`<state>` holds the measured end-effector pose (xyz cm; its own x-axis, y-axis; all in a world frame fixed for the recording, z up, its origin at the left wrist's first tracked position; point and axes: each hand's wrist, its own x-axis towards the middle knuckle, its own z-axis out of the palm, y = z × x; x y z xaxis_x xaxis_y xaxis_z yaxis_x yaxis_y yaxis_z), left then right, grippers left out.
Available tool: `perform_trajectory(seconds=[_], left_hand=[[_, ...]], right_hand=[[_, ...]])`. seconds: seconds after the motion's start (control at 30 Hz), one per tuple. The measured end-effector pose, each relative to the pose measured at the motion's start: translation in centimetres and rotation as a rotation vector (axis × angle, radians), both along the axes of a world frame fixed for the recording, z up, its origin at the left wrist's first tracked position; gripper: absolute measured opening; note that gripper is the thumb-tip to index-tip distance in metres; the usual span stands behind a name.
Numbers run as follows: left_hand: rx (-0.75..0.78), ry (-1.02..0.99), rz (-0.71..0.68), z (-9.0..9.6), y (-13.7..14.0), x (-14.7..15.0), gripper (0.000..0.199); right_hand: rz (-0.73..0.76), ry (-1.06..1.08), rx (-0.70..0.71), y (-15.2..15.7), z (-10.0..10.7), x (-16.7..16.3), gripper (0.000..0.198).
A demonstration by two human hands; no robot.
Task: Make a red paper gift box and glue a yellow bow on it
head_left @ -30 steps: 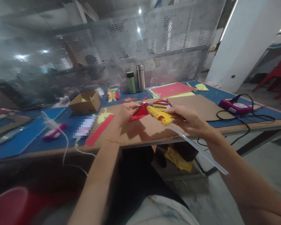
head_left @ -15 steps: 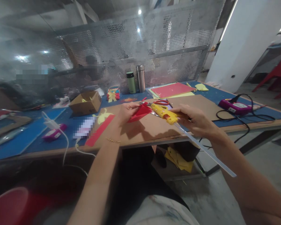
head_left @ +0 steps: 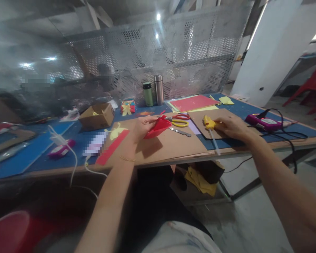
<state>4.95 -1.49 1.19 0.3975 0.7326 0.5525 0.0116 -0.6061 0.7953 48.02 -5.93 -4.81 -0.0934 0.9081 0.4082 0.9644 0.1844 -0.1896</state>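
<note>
Nearest me, around 10 o'clock, a red strip lay partly on a brown board. My left hand was at 12, fingertips pinched tight on a folded red piece held over that board. At 1 o'clock my right hand had its fingers wrapped on the handle of a yellow glue gun, clear stick poking back at me; couldn't tell if the gun touched anything underneath. Scissors sat just beyond the red piece, towards 12:30. Farther out, a cardboard box was at 11, and a green bottle stood at 12.
</note>
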Motion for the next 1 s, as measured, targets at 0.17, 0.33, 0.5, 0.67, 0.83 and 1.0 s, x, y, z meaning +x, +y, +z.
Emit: perform_trajectory(seconds=[0.17, 0.33, 0.5, 0.67, 0.83, 1.0], left_hand=[[0.011, -0.008, -0.01, -0.4, 0.2, 0.0, 0.038], [0.018, -0.007, -0.021, -0.7, 0.0, 0.2, 0.034], [0.083, 0.051, -0.079, -0.5, 0.1, 0.3, 0.03], [0.059, 0.077, -0.066, -0.3, 0.2, 0.1, 0.028], [0.078, 0.087, -0.067, 0.2, -0.4, 0.2, 0.028], [0.093, 0.117, -0.057, 0.5, -0.6, 0.2, 0.029]], right_hand=[[-0.098, -0.085, 0.095, -0.1, 1.7, -1.3, 0.038], [0.309, 0.398, 0.27, -0.5, 6.2, -8.8, 0.033], [0.594, 0.793, 0.071, 0.4, 8.3, -17.0, 0.04], [0.679, 0.944, -0.127, 0.2, 8.3, -19.4, 0.048], [0.668, 1.001, -0.166, -0.8, 8.5, -19.6, 0.051], [0.685, 1.048, -0.224, -1.1, 8.7, -20.0, 0.053]])
